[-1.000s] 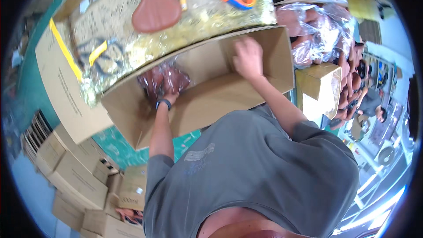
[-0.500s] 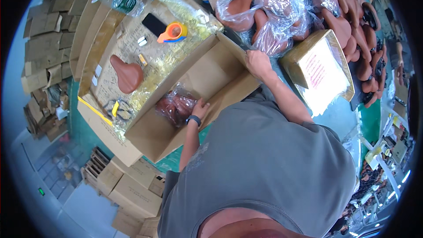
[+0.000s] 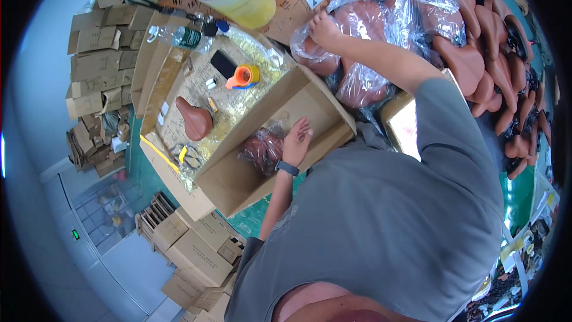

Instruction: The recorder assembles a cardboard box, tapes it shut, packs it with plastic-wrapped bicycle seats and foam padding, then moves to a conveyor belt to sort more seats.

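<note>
Head view: right hand (image 3: 325, 31) is at a wrapped saddle (image 3: 311, 55); can't tell whether it grasps saddle, film or neither. Left hand (image 3: 297, 143) looks empty, loosely curled over the carton (image 3: 319, 100); bagged saddle (image 3: 260, 150) just left of it. I'd grip solid saddle, not loose film, and free it from neighbouring saddles (image 3: 364, 80) on the right hand's right before lifting.

Wrapped brown bundle (image 3: 260, 151), outline unclear (glossy film (image 3: 275, 129) around it)
</note>
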A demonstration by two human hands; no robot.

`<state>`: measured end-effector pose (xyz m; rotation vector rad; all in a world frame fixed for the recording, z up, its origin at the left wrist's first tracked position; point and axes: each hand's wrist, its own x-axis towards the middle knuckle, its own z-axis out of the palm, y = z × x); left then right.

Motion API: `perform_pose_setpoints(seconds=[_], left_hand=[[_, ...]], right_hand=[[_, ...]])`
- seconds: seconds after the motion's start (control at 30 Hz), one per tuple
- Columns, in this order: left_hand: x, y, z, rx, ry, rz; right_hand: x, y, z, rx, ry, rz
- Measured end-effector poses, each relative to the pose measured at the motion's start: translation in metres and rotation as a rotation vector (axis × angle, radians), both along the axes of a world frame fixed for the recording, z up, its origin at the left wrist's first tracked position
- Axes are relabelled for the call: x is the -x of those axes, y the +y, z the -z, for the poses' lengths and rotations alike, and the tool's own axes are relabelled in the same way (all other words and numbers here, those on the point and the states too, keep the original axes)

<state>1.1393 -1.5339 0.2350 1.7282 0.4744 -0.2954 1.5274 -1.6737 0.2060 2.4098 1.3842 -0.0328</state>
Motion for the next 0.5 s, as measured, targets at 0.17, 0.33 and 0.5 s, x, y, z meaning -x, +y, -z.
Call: perform_pose_setpoints(seconds=[0.17, 0.33, 0.5], left_hand=[[-0.095, -0.058, -0.062, 0.197, -0.046, -0.117], [-0.164, -0.1, -0.092, 1.245, 0.351, -0.339], [-0.155, -0.083, -0.041, 1.241, 0.299, -0.463]], right_hand=[[-0.014, 0.001, 0.004, 0.027, 0.228, -0.163], [0.047, -0.096, -0.127, -0.542, 0.49, 0.281], [0.123, -0.163, -0.17, -0.97, 0.831, 0.131]])
